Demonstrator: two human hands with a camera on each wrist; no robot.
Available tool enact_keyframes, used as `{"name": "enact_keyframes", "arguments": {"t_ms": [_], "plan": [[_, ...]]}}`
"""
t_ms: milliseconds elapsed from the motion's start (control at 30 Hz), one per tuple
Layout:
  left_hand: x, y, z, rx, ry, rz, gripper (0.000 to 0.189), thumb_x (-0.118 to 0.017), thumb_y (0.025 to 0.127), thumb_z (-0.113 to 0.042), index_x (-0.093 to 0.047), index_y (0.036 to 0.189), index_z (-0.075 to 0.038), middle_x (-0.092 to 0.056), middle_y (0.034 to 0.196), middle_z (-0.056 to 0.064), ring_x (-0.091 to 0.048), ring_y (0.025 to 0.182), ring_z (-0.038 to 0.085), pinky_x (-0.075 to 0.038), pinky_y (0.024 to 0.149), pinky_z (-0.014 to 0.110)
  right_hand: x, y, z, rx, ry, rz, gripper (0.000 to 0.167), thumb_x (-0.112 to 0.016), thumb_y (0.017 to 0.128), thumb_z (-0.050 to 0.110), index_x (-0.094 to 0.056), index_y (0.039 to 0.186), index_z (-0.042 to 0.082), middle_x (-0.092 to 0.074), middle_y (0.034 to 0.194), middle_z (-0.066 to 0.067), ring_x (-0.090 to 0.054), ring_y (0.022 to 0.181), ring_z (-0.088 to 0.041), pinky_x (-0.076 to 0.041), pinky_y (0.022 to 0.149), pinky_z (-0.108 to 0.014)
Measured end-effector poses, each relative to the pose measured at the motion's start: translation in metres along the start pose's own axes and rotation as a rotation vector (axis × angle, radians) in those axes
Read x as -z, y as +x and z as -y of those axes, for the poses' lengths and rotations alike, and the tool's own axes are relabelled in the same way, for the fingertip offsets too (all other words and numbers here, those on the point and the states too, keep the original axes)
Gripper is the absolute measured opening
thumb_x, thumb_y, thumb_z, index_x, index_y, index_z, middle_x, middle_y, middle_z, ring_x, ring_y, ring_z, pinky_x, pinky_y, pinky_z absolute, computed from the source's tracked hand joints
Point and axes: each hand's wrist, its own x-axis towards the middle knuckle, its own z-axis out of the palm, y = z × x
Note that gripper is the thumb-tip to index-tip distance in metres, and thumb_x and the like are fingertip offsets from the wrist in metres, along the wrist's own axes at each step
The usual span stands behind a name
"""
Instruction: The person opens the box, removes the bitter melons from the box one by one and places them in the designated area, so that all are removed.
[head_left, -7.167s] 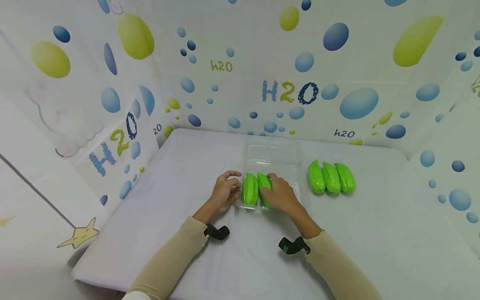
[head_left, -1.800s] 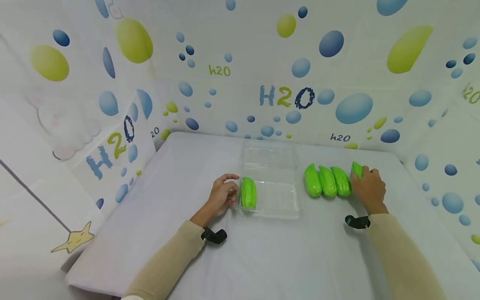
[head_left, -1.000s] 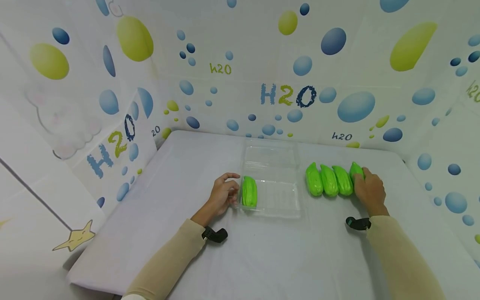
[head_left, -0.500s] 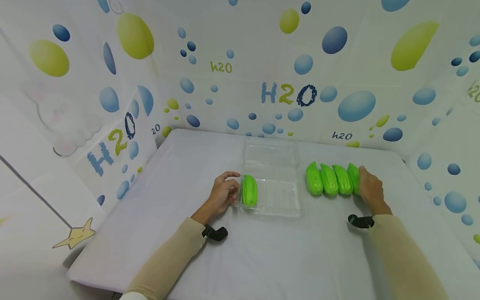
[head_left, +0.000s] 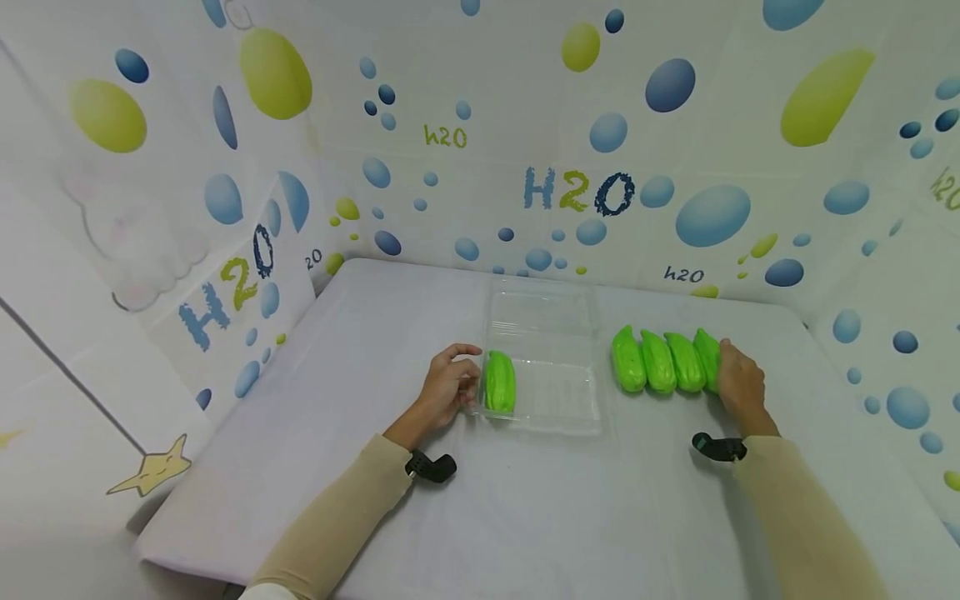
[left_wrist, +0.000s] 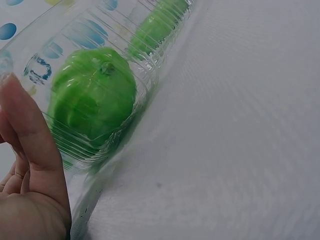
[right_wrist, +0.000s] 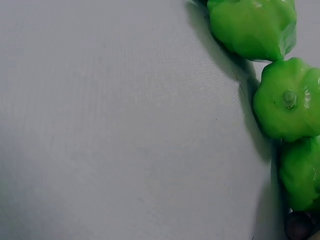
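Observation:
A clear plastic clamshell box (head_left: 555, 392) lies opened on the table, its lid (head_left: 542, 308) folded back. One glossy, ribbed green fruit (head_left: 500, 382) lies along its left wall. My left hand (head_left: 444, 387) touches that wall with relaxed fingers; in the left wrist view the thumb (left_wrist: 32, 130) stands beside the box. To the box's right, several like fruits (head_left: 660, 364) lie in a row, side by side. My right hand (head_left: 741, 379) rests against the right side of the last fruit (head_left: 707, 358), partly covering it. The right wrist view shows fruit ends (right_wrist: 289, 100) and a dark fingertip (right_wrist: 299, 226).
A white cloth (head_left: 570, 517) covers the table. Behind it hangs a white backdrop (head_left: 510, 142) with blue and green spots and lettering, which continues along the left and right sides. Black wrist cameras (head_left: 431, 467) sit on both cuffs.
The right-hand fruit in the box has gone to the row's right end. My right hand has slid it left against the others and loosened its hold. The left hand has stayed put.

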Motion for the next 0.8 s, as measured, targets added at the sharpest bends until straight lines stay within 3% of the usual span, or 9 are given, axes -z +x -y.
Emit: {"name": "enact_keyframes", "arguments": {"t_ms": [100, 233, 400, 567, 800], "plan": [[0.0008, -0.0008, 0.0007, -0.002, 0.004, 0.001, 0.043, -0.051, 0.086, 0.001, -0.051, 0.129, -0.001, -0.046, 0.057, 0.002, -0.041, 0.043, 0.01, -0.041, 0.038, 0.024, -0.0017, -0.001, 0.0002, 0.011, -0.016, 0.007, 0.083, -0.007, 0.103, 0.058, -0.045, 0.144, -0.004, -0.046, 0.131, -0.03, -0.044, 0.112, -0.041, -0.037, 0.096, -0.058], [0.0011, -0.0023, 0.0003, -0.002, 0.005, -0.001, 0.043, -0.051, 0.086, 0.0, -0.05, 0.129, 0.0, -0.046, 0.057, 0.001, -0.041, 0.043, 0.009, -0.041, 0.038, 0.023, -0.0018, -0.0007, 0.0002, 0.03, -0.045, 0.03, 0.083, -0.005, 0.104, 0.056, -0.031, 0.155, -0.004, -0.041, 0.148, -0.031, -0.042, 0.127, -0.046, -0.034, 0.106, -0.063], [0.0012, -0.0038, -0.0007, -0.002, 0.004, -0.002, 0.042, -0.051, 0.086, 0.0, -0.051, 0.128, -0.001, -0.046, 0.057, 0.002, -0.041, 0.043, 0.01, -0.041, 0.038, 0.023, -0.0007, -0.0012, 0.0027, 0.034, -0.08, 0.065, 0.085, -0.003, 0.103, 0.057, -0.023, 0.157, -0.005, -0.029, 0.157, -0.032, -0.029, 0.142, -0.054, -0.025, 0.115, -0.065], [0.0014, -0.0027, -0.0003, -0.001, -0.002, 0.005, 0.044, -0.052, 0.086, 0.0, -0.05, 0.13, 0.001, -0.046, 0.057, 0.002, -0.042, 0.043, 0.01, -0.042, 0.038, 0.023, -0.0002, -0.0013, 0.0019, 0.025, -0.076, 0.072, 0.086, -0.003, 0.102, 0.059, -0.02, 0.158, -0.003, -0.024, 0.16, -0.03, -0.023, 0.145, -0.054, -0.02, 0.116, -0.066], [0.0014, -0.0003, 0.0005, -0.003, 0.005, 0.003, 0.045, -0.051, 0.087, 0.0, -0.05, 0.131, 0.0, -0.045, 0.057, 0.002, -0.041, 0.044, 0.01, -0.042, 0.039, 0.024, -0.0019, -0.0033, -0.001, 0.086, -0.023, 0.038, 0.085, -0.009, 0.103, 0.059, -0.014, 0.159, -0.005, -0.023, 0.159, -0.034, -0.023, 0.144, -0.057, -0.022, 0.114, -0.069]]}}
